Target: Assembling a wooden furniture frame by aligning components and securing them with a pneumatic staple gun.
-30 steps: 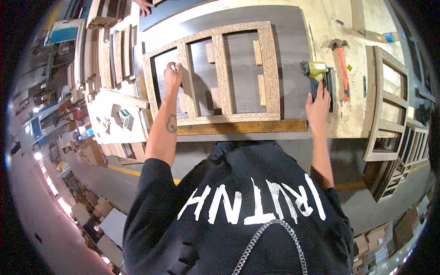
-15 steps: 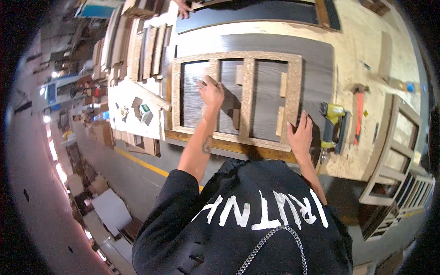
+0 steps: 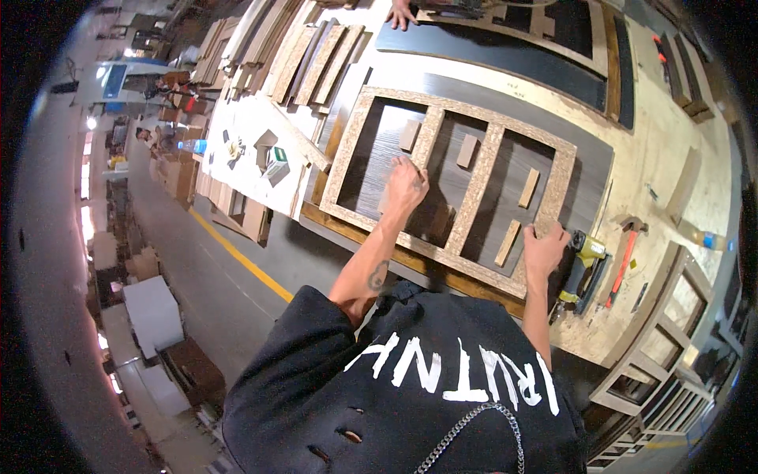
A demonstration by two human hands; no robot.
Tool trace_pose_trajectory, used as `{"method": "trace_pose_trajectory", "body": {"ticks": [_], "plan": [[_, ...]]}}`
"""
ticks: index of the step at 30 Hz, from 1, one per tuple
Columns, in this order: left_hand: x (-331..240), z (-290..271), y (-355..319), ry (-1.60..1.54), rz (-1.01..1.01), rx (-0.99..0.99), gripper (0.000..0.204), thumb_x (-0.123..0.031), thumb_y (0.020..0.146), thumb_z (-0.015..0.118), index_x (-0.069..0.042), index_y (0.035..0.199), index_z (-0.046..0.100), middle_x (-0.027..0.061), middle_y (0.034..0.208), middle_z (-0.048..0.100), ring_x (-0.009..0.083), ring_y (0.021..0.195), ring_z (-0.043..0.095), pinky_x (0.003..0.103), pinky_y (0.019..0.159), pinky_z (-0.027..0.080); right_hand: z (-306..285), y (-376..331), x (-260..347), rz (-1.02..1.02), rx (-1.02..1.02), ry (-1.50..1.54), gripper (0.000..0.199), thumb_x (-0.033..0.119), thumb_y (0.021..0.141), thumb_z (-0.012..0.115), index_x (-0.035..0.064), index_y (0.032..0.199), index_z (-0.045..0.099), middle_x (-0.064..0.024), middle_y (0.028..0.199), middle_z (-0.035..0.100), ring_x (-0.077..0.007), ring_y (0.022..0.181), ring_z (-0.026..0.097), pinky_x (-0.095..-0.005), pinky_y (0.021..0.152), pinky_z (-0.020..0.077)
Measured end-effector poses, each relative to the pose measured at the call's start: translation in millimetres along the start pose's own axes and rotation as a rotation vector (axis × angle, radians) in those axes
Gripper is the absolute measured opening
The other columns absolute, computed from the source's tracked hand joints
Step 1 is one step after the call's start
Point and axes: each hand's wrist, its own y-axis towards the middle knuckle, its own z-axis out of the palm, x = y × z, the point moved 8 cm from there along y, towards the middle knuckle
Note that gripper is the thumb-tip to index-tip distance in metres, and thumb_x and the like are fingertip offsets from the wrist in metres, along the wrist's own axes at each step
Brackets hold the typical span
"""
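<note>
A particleboard frame (image 3: 480,183) with three openings lies over a dark grey wood-grain panel (image 3: 588,162). Through its openings several small wood blocks (image 3: 529,188) show on the panel, apart from the frame's bars. My left hand (image 3: 407,188) has its fingers bent around the left divider of the frame, which it partly hides. At the frame's right rail, my right hand (image 3: 545,249) grips the particleboard close to the near corner. Just right of that hand sits a yellow-green nail gun (image 3: 584,265).
A hammer (image 3: 628,249) with an orange handle lies right of the nail gun. Wood strips (image 3: 324,63) are stacked at the far left, near an open small box (image 3: 275,162). Another person's hand (image 3: 401,16) rests at a black panel (image 3: 489,59). Slatted frames (image 3: 647,347) lean at the right.
My left hand has come down onto the divider, and my right hand has closed on the rail. The frame has shifted rightward relative to the blocks. The whole view has turned.
</note>
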Motion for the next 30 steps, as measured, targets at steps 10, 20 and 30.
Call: {"method": "trace_pose_trajectory", "body": {"ticks": [10, 20, 30], "plan": [[-42.3, -72.4, 15.3, -0.612, -0.271, -0.107, 0.073, -0.067, 0.087, 0.056, 0.006, 0.085, 0.063, 0.0281, 0.085, 0.067, 0.0438, 0.083, 0.066, 0.048, 0.075, 0.05, -97.5, -27.6, -0.8, -0.118, -0.424, 0.329, 0.047, 0.027, 0.094, 0.063, -0.0055, 0.126, 0.056, -0.0207, 0.12, 0.053, -0.0348, 0.107, 0.055, -0.0405, 0.097, 0.0421], [-86.7, -145.4, -2.3, -1.907, 0.627, -0.156, 0.055, -0.049, 0.101, 0.046, -0.007, 0.137, 0.043, 0.0098, 0.137, 0.046, 0.0198, 0.135, 0.036, 0.037, 0.112, 0.034, -129.6, -18.8, 50.0, -0.325, -0.204, 1.44, 0.061, 0.045, 0.104, 0.038, -0.0003, 0.146, 0.039, -0.0142, 0.15, 0.043, -0.0278, 0.14, 0.038, -0.0528, 0.118, 0.0279], [-23.2, -29.4, -28.3, -2.155, -0.397, -0.073, 0.053, -0.04, 0.105, 0.035, -0.006, 0.147, 0.04, 0.0087, 0.141, 0.051, 0.0207, 0.125, 0.052, 0.041, 0.111, 0.042, -48.9, 14.8, -6.3, -0.108, 0.438, 1.608, 0.076, 0.054, 0.103, 0.033, -0.0064, 0.149, 0.031, -0.0153, 0.156, 0.033, -0.0263, 0.143, 0.033, -0.0376, 0.119, 0.0235]]}}
